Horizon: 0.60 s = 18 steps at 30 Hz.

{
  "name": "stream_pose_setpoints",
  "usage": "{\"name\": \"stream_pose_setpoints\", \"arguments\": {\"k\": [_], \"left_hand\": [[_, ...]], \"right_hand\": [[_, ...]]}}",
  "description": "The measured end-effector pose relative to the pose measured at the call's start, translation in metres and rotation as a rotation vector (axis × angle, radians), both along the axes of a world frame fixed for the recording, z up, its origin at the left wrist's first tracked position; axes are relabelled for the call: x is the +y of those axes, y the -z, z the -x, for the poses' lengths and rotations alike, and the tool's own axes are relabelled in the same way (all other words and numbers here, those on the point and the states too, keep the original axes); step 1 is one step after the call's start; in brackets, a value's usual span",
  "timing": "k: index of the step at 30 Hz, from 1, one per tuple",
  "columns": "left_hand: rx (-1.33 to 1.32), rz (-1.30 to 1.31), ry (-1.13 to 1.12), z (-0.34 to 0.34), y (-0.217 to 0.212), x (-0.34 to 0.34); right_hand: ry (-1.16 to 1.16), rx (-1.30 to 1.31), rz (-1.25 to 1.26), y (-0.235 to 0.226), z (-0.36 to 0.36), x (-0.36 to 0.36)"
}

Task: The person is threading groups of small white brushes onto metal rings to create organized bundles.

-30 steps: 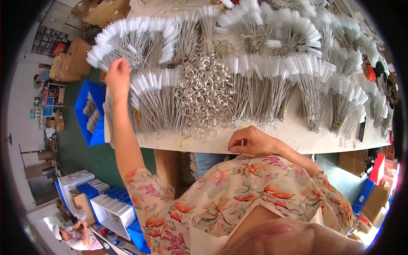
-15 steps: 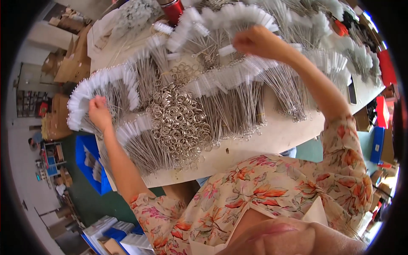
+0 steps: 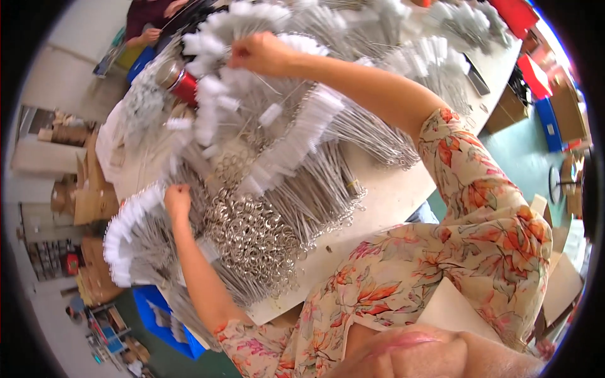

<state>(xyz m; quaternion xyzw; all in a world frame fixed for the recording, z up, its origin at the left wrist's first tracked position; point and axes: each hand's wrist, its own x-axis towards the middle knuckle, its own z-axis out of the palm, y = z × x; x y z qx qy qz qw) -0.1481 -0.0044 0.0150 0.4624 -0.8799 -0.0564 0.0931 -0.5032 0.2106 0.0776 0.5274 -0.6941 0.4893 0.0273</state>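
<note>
Fanned bundles of long wire-handled brushes with white bristle tips cover a pale table. Their ring-shaped handle ends pile up in a silvery heap near the table's middle. My left hand is closed on wire stems beside a curved fan of white tips at the table's left end. My right hand reaches far across the table and pinches a few thin brush wires among the far white tips.
A red and silver can stands among the brushes at the far left. Another person's arm shows at the top left. A blue crate sits on the floor below the table; cardboard boxes stand to the left, red boxes at the right.
The view has swung and tilted. My right hand has moved from the table's near edge out to the far brush bundles. My left hand stayed at the left fan.
</note>
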Motion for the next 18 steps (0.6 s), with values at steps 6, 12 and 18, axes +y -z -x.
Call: {"name": "stream_pose_setpoints", "arguments": {"k": [6, 12, 18], "left_hand": [[0.127, 0.094, -0.036, 0.004, -0.021, 0.029], [0.603, 0.304, -0.087, -0.026, -0.032, 0.011], [0.932, -0.324, -0.314, -0.037, -0.033, 0.016]], "right_hand": [[0.437, 0.608, 0.048, 0.007, 0.226, 0.087], [0.684, 0.043, -0.308, 0.106, 0.269, 0.098], [0.802, -0.248, -0.483, 0.088, 0.215, 0.112]]}}
